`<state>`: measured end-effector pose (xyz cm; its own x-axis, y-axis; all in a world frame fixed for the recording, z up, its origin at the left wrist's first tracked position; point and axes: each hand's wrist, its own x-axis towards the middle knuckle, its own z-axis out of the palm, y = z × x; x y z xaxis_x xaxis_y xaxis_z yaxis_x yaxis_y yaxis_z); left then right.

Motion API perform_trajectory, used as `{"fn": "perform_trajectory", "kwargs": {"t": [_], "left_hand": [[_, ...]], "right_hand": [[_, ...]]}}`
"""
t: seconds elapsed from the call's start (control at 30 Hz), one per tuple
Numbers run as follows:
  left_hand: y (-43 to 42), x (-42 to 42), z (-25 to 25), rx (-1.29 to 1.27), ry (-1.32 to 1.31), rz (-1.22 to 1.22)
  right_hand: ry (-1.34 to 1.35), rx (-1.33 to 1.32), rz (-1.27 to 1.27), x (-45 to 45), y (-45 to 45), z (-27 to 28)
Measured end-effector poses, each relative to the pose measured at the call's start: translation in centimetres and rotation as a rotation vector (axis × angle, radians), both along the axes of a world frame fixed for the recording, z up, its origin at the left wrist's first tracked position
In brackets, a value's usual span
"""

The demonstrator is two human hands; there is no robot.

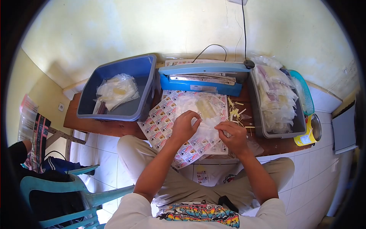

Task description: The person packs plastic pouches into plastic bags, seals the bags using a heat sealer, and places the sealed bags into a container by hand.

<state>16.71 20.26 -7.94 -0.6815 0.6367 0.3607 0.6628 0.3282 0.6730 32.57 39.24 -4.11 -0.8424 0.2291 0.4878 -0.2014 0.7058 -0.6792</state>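
Note:
A clear plastic bag [206, 108] with something pale yellow-green inside lies on printed label sheets [162, 119] at the middle of the wooden table. My left hand [186, 125] is at the bag's near left edge, fingers bent with thumb and forefinger close together; whether plastic is between them is too small to tell. At the near right edge, my right hand [233, 138] pinches the thin plastic between thumb and fingers. Just beyond the bag stands a blue sealing machine [202, 82].
A blue-grey tub [146, 91] holding plastic packets stands left. On the right are a grey tub [280, 135] full of filled bags, a teal basket [305, 89] and a yellow can [305, 139]. Yellow strips [236, 113] lie near the sealer. A green chair [57, 187] is lower left.

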Motion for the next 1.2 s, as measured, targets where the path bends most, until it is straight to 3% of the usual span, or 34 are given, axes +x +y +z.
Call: {"fn": "perform_trajectory", "kwargs": {"t": [0.23,0.47,0.83,1.03,1.2], "left_hand": [[0.4,-0.1,0.2,0.142,-0.139,0.184],[-0.2,-0.2,0.0,0.166,-0.162,0.208],[-0.6,0.2,-0.3,0.076,-0.093,0.001],[-1.0,0.0,-0.8,-0.059,-0.111,-0.002],[-1.4,-0.1,-1.0,-0.017,-0.169,-0.016]], "right_hand": [[0.034,0.014,0.09,-0.2,-0.6,0.5],[0.065,0.092,0.136,-0.8,-1.5,0.0],[0.092,0.135,-0.016,-4.0,-3.0,-4.0],[0.045,0.133,-0.024,-4.7,-4.1,-5.8],[-0.041,0.14,-0.01,-4.8,-4.3,-6.0]]}}
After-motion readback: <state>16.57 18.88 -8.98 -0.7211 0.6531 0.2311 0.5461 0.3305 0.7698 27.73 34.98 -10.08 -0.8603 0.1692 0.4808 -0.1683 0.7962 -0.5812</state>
